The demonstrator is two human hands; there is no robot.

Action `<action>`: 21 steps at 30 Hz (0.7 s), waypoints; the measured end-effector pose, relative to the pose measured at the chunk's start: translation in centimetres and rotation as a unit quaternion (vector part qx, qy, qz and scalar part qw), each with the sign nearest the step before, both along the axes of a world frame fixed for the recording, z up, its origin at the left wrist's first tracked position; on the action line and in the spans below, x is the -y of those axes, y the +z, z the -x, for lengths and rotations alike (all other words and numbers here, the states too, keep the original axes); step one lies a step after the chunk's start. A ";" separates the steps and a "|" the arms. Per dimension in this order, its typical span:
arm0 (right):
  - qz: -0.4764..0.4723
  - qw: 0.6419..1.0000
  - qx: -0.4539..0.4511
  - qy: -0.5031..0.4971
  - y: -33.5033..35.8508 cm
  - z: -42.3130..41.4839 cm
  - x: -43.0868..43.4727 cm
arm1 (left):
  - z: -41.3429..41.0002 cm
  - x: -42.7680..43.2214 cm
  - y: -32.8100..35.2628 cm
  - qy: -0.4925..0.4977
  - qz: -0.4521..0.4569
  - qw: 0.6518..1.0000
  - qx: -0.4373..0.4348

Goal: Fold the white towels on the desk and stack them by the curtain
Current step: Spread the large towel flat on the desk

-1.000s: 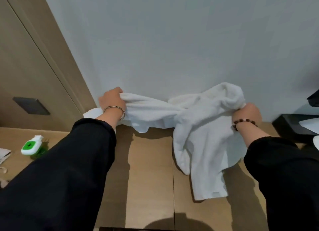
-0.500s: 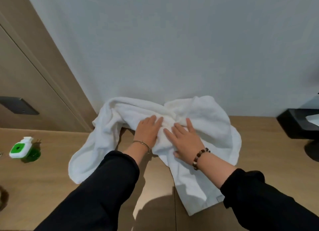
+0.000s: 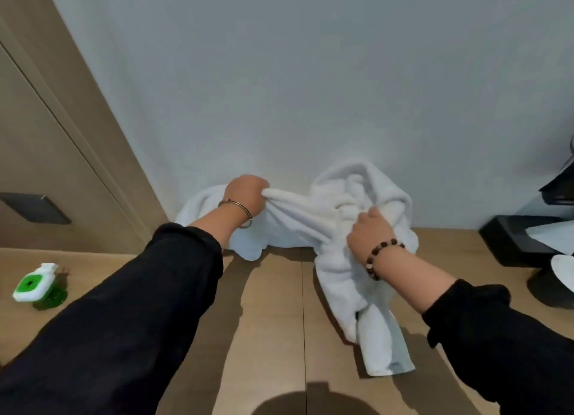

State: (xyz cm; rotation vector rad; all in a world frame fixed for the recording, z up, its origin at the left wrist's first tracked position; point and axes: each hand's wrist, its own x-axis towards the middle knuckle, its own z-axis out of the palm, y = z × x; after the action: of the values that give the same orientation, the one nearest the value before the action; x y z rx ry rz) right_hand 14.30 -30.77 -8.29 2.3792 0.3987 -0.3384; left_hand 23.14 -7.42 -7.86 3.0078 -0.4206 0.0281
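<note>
A crumpled white towel (image 3: pixel 313 222) lies bunched on the wooden desk (image 3: pixel 270 321) against the pale wall. My left hand (image 3: pixel 247 194) grips a twisted edge of the towel at its left end and holds it a little above the desk. My right hand (image 3: pixel 369 231) has its fingers curled into the bunched middle of the towel. One end of the towel trails toward me to the right of the desk's seam. No curtain is in view.
A green and white bottle (image 3: pixel 35 285) lies on the desk at the far left. A black box (image 3: pixel 521 244) with white paper stands at the right edge. A wooden panel (image 3: pixel 46 141) with a dark plate rises at the left.
Half a second ago both hands pressed flat on the towel's middle. Now the left hand has moved left and grips an edge, and the right hand clutches the bunched centre.
</note>
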 end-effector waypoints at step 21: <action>-0.299 0.931 -0.143 -0.152 -15.4 7.9 -0.5 | 11.9 0.5 -15.1 -0.100 -0.110 0.983 -0.110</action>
State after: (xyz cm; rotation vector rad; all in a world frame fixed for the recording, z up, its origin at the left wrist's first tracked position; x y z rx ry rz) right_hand 6.36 -30.27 -23.70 3.0087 0.2890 -0.8096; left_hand 11.29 -7.91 -22.93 3.1139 -0.7428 -0.3873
